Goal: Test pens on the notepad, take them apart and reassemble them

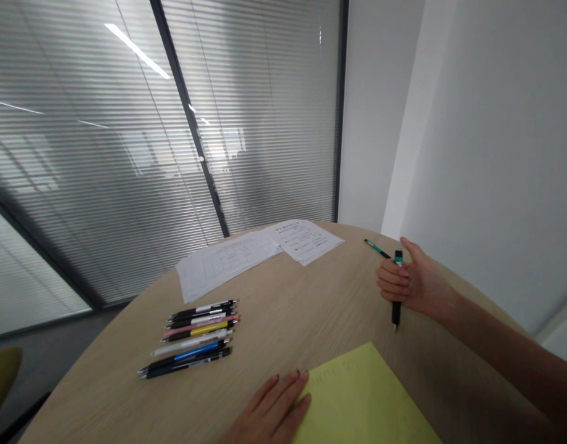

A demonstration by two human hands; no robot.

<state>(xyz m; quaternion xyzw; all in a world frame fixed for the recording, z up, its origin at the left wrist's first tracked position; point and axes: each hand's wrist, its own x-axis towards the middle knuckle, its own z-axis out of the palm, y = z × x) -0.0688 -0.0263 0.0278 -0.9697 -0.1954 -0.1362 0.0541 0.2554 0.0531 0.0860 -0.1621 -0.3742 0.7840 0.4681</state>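
My right hand (415,280) is closed around an upright pen (396,311), dark with a green band near its top; its narrow tip points down over the table, and my thumb sticks up off the barrel. Just behind those fingers lies a second pen (376,248), green and black, partly hidden by the hand. At the bottom, my left hand (277,410) rests flat with fingers stretched out at the left edge of a yellow sheet of paper (357,401). Faint writing shows near the sheet's upper left corner.
Several pens (198,328) in various colours lie in a row at the left of the round wooden table (278,308). Printed white sheets (232,259) overlap by the far edge. Beyond are glass panels with blinds (274,123) and a white wall (496,154).
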